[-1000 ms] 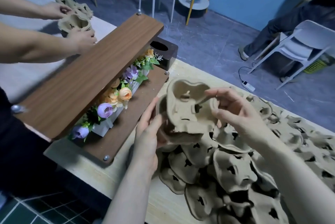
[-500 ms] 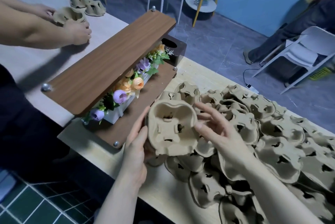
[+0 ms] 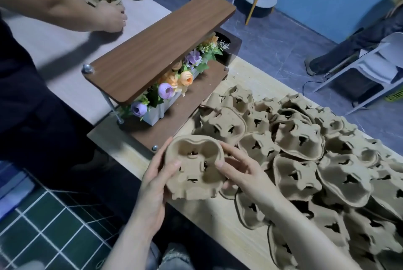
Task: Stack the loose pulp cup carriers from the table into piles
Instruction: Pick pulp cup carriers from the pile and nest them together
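Bare forearms with no sleeves, left hand (image 3: 156, 184) and right hand (image 3: 242, 172) without rings, frayed grey jeans (image 3: 174, 257)

The left hand (image 3: 156, 179) and right hand (image 3: 244, 173) grip a brown moulded pulp cup carrier (image 3: 194, 168) from either side, hollows up, above the near edge of the pale wooden table (image 3: 220, 217), beside a heap of loose pulp carriers (image 3: 305, 160).

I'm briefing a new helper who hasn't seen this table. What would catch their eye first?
First, the big heap of loose pulp carriers covering the right of the table. Then the carrier held at the table's near edge between the left hand and right hand. Behind it, bright flowers sit under a wooden shelf.
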`<state>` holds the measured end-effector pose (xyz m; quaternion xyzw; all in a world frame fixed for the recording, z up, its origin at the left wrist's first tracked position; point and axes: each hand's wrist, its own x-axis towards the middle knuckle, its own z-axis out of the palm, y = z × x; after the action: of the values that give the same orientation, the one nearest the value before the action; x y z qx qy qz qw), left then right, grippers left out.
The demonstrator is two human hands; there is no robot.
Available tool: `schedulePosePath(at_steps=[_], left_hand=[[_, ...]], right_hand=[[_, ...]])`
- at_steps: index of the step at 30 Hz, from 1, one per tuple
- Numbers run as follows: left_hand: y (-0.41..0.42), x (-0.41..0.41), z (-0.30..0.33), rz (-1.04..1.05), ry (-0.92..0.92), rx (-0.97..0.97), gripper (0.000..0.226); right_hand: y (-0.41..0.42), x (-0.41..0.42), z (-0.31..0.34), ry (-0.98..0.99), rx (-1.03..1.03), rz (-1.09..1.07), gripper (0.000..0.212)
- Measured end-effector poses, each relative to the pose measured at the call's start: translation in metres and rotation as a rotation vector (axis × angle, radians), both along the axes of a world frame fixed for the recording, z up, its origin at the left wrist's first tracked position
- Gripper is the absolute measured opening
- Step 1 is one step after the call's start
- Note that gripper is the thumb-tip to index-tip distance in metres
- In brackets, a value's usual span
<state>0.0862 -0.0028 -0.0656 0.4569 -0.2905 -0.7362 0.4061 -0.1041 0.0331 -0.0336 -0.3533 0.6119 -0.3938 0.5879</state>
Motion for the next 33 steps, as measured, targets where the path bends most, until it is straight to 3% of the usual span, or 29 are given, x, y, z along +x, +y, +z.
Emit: schedulePosePath(at_steps=[6, 9, 11, 15, 23, 25, 29, 33], left_hand=[[0.003, 0.014, -0.011, 0.061, -0.073, 0.07, 0.06], [0.001, 0.016, -0.011, 0.08, -0.079, 0.086, 0.056], [-0.001, 0.015, -0.012, 0.098, -0.074, 0.108, 0.055], [-0.004, 0.013, -0.012, 0.104, -0.069, 0.124, 0.044], [-0.007, 0.007, -0.012, 0.143, -0.071, 0.147, 0.039], [-0.007, 0.005, -0.013, 0.142, -0.072, 0.143, 0.039], [-0.008, 0.001, -0.013, 0.119, -0.071, 0.14, 0.042], [-0.009, 0.0, -0.011, 0.088, -0.067, 0.136, 0.051]], right_hand=[[-0.038, -0.027, 0.003, 0.63, -0.188, -0.087, 0.029], [-0.073, -0.047, 0.004, 0.794, -0.153, -0.065, 0.039], [-0.094, -0.06, 0.0, 0.846, -0.026, 0.023, 0.054], [-0.115, -0.07, -0.009, 0.817, 0.133, 0.146, 0.081], [-0.117, -0.078, 0.0, 0.616, 0.202, 0.145, 0.077], [-0.113, -0.084, 0.0, 0.542, 0.233, 0.144, 0.064], [-0.103, -0.094, -0.007, 0.447, 0.213, 0.095, 0.013], [-0.091, -0.092, -0.007, 0.416, 0.138, 0.005, 0.016]])
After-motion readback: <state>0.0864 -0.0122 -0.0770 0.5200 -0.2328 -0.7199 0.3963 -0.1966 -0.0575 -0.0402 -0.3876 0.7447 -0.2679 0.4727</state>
